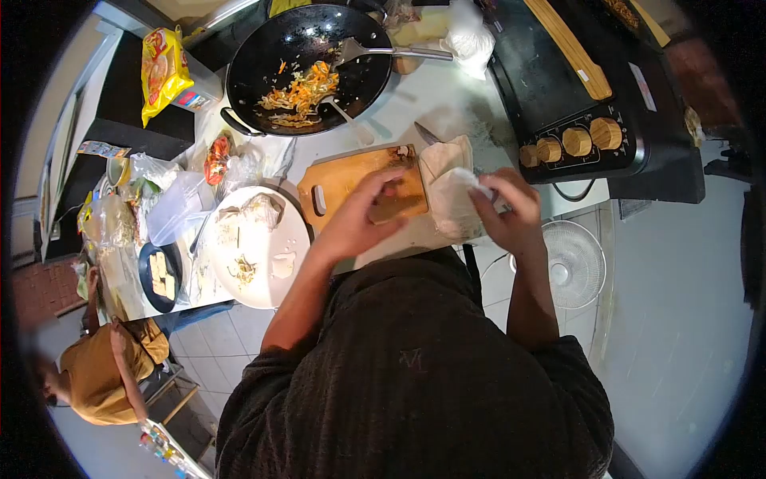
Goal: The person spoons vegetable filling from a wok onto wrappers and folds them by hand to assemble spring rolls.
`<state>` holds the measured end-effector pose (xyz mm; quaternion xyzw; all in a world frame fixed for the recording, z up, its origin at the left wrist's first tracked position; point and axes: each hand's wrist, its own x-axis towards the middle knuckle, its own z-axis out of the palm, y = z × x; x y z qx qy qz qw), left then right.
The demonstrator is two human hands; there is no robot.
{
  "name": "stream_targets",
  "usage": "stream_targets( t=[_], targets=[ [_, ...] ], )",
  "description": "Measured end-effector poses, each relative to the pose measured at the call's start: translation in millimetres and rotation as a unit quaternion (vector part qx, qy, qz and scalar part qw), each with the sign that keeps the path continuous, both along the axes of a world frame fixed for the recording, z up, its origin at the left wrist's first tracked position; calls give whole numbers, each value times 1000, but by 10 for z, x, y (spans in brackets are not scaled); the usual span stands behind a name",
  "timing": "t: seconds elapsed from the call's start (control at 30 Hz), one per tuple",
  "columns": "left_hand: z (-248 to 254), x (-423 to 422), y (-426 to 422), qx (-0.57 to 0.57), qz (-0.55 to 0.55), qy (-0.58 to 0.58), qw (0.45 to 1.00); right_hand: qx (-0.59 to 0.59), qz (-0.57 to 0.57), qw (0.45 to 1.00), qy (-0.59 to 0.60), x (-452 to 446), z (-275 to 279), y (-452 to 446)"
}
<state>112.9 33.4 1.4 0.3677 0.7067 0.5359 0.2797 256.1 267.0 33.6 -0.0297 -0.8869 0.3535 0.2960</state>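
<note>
My left hand (pixel 363 215) hovers over the wooden cutting board (pixel 335 176), fingers apart with nothing in them. Pinched in my right hand (pixel 512 209) is a thin, crumpled white sheet (pixel 463 177); I cannot tell whether it is a wrapper or tissue. Below it lies a flat, pale, cloth-like or wrapper-like stack (pixel 451 209), next to the board's right edge. A knife (pixel 427 132) rests just behind this stack. Left of the board, a white plate (pixel 271 290) carries pale folded pieces and a small heap of shredded filling.
A black wok (pixel 247 60) holds shredded vegetables, with a metal spatula (pixel 399 52) and a spoon. At right stands a black griddle (pixel 511 96) with wooden knobs. Left are plastic bags, a yellow packet (pixel 165 76) and a dark plate (pixel 146 275) of rolls. A person (pixel 104 371) sits lower left.
</note>
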Motion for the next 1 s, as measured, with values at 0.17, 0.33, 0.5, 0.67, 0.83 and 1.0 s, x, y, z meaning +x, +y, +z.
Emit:
stream_targets(
  t=[0.17,0.33,0.5,0.67,0.83,1.0],
  targets=[
    [27,162,220,52,-20,66,996,-80,132,988,14,-58,165,-190],
    [-322,35,-9,26,-134,-51,989,-229,84,970,2,-98,6,-243],
    [-314,39,-305,18,-17,-271,962,-289,-55,934,-205,-171,-119,-340],
    [-362,40,-342,-4,100,-246,964,-450,-92,873,-164,-313,-352,-487],
    [-223,103,-267,53,8,-281,958,-432,-91,886,-140,-409,-444,-502],
    [-366,-50,-326,8,130,-211,969,-419,-115,890,-137,-463,-396,-401]
  ],
)
